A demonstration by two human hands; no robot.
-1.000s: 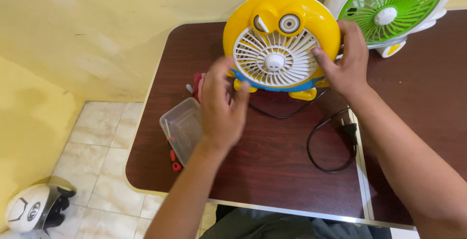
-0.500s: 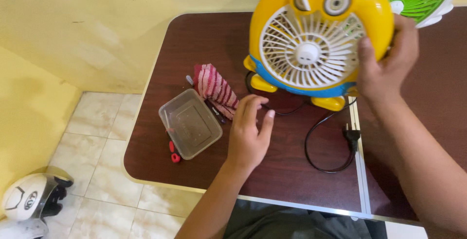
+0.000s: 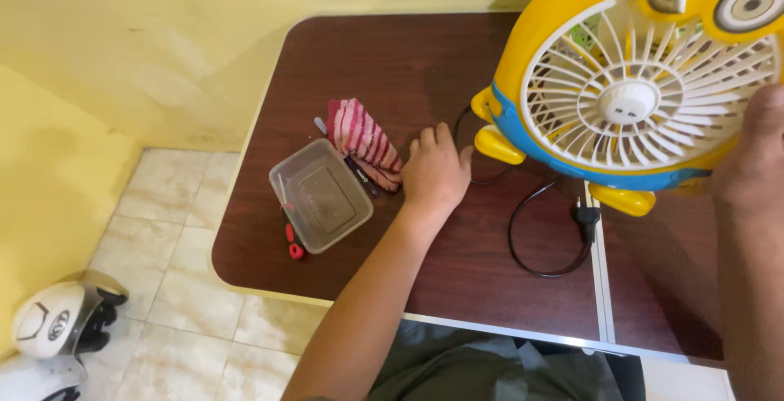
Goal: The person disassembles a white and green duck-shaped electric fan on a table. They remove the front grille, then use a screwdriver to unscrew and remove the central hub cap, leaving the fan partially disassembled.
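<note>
Holding item one: yellow cartoon fan with white grille and blue base band, lifted clear of the dark wood table and tilted, gripped at its right edge by the right hand, fingers closed on the casing. Its black cord loops on the tabletop. Left hand lies palm down, fingers spread, empty, touching a red-striped cloth. Just beside the cloth: clear plastic container. On the tiled floor: white helmet.

Yellow-and-blue fan, white grille; red-and-white striped cloth.
</note>
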